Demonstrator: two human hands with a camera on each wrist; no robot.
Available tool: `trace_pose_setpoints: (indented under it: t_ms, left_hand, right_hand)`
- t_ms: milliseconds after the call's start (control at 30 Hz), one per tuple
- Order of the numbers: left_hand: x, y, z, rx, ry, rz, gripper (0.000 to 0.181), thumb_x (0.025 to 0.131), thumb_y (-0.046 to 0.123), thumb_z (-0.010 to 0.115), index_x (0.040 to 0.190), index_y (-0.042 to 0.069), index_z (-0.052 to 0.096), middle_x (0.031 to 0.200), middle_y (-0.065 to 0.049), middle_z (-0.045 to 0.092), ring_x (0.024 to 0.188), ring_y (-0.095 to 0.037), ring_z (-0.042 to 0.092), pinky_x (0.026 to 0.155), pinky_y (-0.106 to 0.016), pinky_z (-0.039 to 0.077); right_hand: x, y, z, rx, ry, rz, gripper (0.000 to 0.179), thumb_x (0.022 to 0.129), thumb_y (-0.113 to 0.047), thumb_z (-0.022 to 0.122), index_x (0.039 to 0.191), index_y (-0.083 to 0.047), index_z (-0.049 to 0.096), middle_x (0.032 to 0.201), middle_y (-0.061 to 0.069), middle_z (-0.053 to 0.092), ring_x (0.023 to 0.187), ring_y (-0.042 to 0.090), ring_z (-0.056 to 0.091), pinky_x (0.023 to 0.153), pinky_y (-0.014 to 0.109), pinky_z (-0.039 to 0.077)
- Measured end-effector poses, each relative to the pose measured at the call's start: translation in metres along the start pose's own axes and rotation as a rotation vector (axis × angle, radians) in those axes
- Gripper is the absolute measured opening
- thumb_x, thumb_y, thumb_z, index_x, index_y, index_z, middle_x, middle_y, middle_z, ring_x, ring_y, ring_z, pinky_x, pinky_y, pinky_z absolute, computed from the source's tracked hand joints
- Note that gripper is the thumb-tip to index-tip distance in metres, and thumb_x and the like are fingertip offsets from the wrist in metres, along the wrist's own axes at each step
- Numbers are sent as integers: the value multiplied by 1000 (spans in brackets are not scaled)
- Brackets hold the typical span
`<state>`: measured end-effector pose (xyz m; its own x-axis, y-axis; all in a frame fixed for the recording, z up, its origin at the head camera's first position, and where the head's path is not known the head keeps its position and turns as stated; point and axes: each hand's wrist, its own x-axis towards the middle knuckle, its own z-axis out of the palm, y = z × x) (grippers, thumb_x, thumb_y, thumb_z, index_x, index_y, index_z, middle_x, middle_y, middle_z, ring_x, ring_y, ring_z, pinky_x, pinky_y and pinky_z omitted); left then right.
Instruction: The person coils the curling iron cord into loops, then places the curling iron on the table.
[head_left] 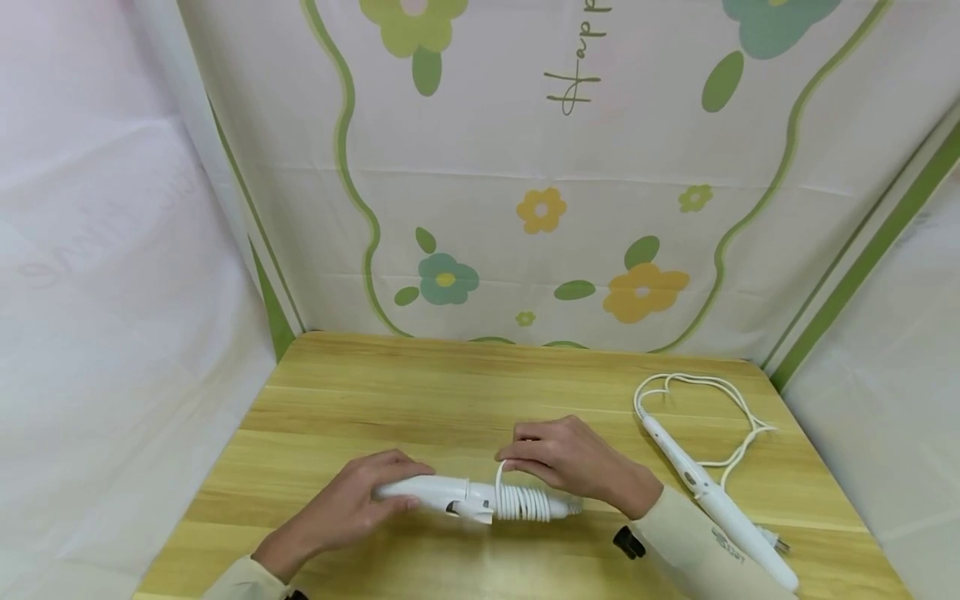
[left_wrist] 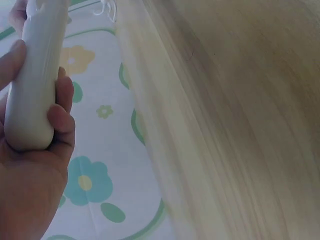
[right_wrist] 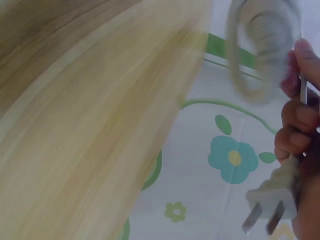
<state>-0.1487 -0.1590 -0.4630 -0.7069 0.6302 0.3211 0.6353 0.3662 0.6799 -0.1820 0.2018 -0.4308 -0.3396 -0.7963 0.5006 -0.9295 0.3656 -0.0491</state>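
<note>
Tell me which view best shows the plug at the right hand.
The right wrist view: the plug is close there, both prongs in sight, beside the right hand. The head view shows a different plug lying by the second white wand; I cannot make this one out. The left wrist view shows none of it.

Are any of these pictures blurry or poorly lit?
Right wrist view: the cord loop is smeared by blur, the plug clearer; left wrist view: the table looks dim; head view: the cord-wrapped appliance shows fairly crisp.
</note>
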Motion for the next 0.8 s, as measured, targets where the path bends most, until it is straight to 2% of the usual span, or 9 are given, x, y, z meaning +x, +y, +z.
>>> trace_pose_setpoints:
  t_ms: [200,300,500,600,700,800]
  left_hand:
    - [-2,-5,-2,-157,-55,36,33,105,18,74,138,17,75,120,2,78,104,-5,69,86,-29,58]
    - [-3,-9,0,-245,-63,15,34,104,12,73,138,15,75,122,-2,78,102,-6,69,83,-28,58]
    - [-3,-11,5,-326,-5,-63,34,106,7,69,140,10,73,126,-5,78,98,-7,68,80,-28,57]
    - [-2,-10,7,-331,42,-76,35,106,6,69,140,8,72,126,-5,78,97,-8,67,79,-29,57]
    - [-1,-8,9,-328,89,-68,36,106,5,69,141,8,72,124,-6,78,97,-8,68,78,-28,58]
    - [0,-6,11,-311,140,-70,36,105,5,70,140,11,74,122,-5,78,97,-7,67,77,-28,57]
  right_hand:
    - [-2,2,2,123,-6,-28,17,110,-22,68,119,-22,83,91,-12,70,67,-8,52,63,2,39]
    - [0,3,7,164,25,-45,22,113,-22,62,120,-18,83,91,-9,72,66,-7,53,64,2,41]
    - [3,1,20,233,185,-41,33,117,-23,52,118,-8,81,85,-5,72,66,0,54,65,6,45]
    - [4,-3,27,314,238,-15,25,115,-15,58,119,-3,79,85,-1,73,68,3,58,67,9,49]
    - [3,-9,32,402,230,57,19,106,2,65,119,-3,77,80,1,71,65,5,61,63,10,51]
    - [1,-18,34,595,154,257,20,101,12,65,109,-4,75,76,7,71,61,12,66,58,19,56]
